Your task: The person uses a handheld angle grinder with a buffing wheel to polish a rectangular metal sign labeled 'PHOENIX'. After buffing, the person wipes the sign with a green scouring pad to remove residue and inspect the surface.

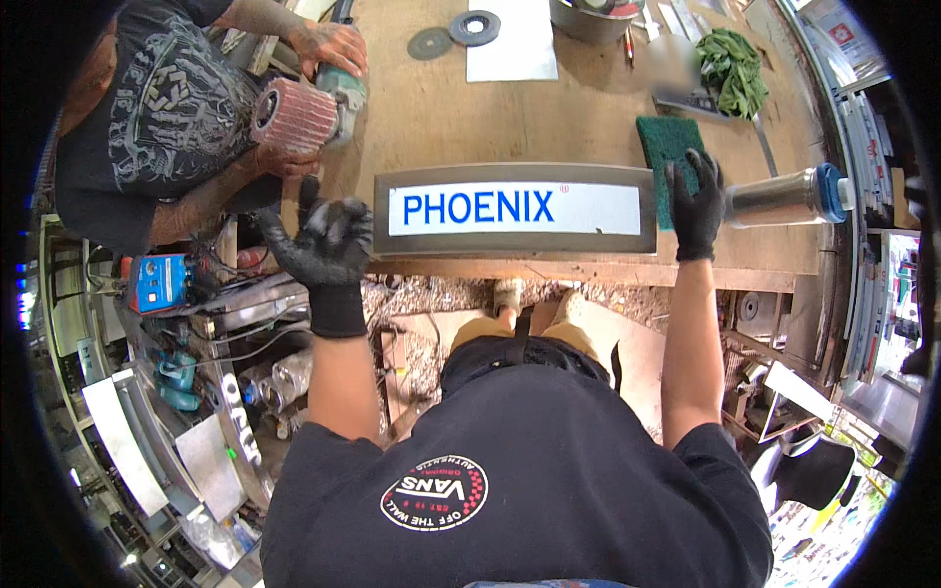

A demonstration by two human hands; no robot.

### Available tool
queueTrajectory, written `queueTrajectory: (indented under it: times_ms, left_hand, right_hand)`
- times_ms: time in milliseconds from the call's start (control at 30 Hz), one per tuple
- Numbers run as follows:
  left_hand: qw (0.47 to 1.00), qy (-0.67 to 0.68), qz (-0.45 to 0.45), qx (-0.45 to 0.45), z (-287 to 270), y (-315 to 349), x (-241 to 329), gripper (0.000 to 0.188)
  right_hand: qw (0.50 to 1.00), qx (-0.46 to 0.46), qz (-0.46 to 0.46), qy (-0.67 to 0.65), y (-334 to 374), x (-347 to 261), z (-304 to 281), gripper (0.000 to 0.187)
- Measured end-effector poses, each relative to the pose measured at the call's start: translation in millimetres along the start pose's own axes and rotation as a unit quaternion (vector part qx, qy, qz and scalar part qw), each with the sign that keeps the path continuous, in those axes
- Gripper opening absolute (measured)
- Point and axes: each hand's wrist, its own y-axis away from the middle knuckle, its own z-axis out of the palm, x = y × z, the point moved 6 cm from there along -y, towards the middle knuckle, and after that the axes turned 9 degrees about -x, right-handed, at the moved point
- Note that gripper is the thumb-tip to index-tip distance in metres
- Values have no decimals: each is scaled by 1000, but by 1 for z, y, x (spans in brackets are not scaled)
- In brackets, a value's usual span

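A long metal plate lies near the table's front edge, with a grey border and a white panel bearing blue lettering. At its left end is my left hand in a black glove, fingers apart and holding nothing. Whether its fingertips touch the plate, I cannot tell. Past the plate's right end, my right hand, also black-gloved, grips the right side of a green scouring pad. The hand covers part of the pad.
Across the left corner, a co-worker's hand holds a power tool with a reddish abrasive drum. Discs, white paper, a metal bowl and a green cloth lie farther back. A metal cylinder lies right of my right hand.
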Motion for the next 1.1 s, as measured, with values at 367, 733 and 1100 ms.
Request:
queueTrajectory:
  times_ms: [367,733,1100]
  left_hand:
    - [978,146,13,151,-27,-3,-36,69]
    - [998,-11,56,26,37,44,32,62]
    - [739,-645,165,96,50,5,169,30]
  right_hand:
    - [998,13,-36,-54,58,-40,-38,29]
    - [961,16,-18,-274,58,-52,-15,28]
    - [914,-52,14,-403,79,-146,-2,25]
